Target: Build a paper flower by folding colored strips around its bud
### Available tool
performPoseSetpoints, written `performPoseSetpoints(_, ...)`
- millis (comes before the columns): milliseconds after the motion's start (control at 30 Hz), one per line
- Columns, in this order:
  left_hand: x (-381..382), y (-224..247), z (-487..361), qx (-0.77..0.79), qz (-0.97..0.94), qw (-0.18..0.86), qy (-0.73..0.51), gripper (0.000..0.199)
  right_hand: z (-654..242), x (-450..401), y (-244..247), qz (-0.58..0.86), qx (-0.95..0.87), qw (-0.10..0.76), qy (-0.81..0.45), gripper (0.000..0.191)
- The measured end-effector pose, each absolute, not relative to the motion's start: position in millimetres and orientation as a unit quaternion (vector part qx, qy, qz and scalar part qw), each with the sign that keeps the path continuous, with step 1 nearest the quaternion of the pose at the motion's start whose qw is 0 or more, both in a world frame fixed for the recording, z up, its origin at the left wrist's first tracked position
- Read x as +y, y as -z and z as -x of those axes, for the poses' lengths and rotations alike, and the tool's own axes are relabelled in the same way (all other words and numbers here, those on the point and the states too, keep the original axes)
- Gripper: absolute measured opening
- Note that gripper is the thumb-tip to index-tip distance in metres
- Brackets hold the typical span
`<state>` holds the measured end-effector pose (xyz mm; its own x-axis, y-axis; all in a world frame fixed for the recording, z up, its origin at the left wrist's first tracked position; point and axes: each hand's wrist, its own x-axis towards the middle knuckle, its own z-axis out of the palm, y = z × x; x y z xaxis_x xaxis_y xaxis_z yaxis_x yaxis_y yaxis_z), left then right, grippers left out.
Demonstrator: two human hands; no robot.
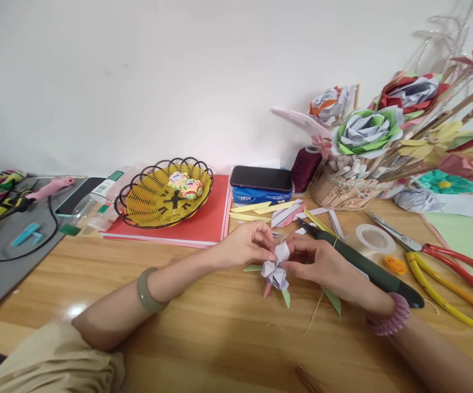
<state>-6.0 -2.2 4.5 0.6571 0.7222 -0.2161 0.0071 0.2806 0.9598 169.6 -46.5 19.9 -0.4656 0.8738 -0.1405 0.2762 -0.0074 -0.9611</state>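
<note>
A small folded paper flower (275, 273), pale lilac-white with pointed petals, is between my two hands just above the wooden table. My left hand (250, 243) pinches its upper left side between thumb and fingers. On the other side, my right hand (322, 265) grips the flower's right edge with thumb and fingertips. Green paper tips and a pink one show around and below the flower. A thin pale thread (312, 322) trails over the table beneath my right hand. Behind that hand lies a dark green utility knife (377, 270), partly covered by it.
Paper strips (256, 207) lie behind my hands. A yellow woven basket (150, 210) stands on red paper at back left. To the right are a tape roll (374, 238), red-handled scissors (432, 248), yellow-handled pliers (444, 295) and a pot (342, 191) of paper flowers.
</note>
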Motion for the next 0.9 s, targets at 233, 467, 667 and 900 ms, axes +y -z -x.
performPoseSetpoints(233, 3, -5, 8, 0.291, -0.502, 0.791, -0.195, 0.041, -170, -47, -21, 0.434, -0.659, 0.248, -0.562, 0.012)
performPoseSetpoints(467, 1, -5, 8, 0.356, -0.511, 0.766, -0.161, 0.026, -170, -44, -16, 0.434, -0.642, 0.249, -0.581, 0.016)
performPoseSetpoints(667, -1, -3, 7, 0.353, -0.540, 0.745, -0.169, 0.016, -172, -45, -13, 0.451, -0.642, 0.239, -0.572, 0.020)
performPoseSetpoints(900, -4, -14, 4, 0.399, -0.575, 0.690, -0.186, 0.012, -172, -45, -12, 0.461, -0.651, 0.252, -0.548, 0.023)
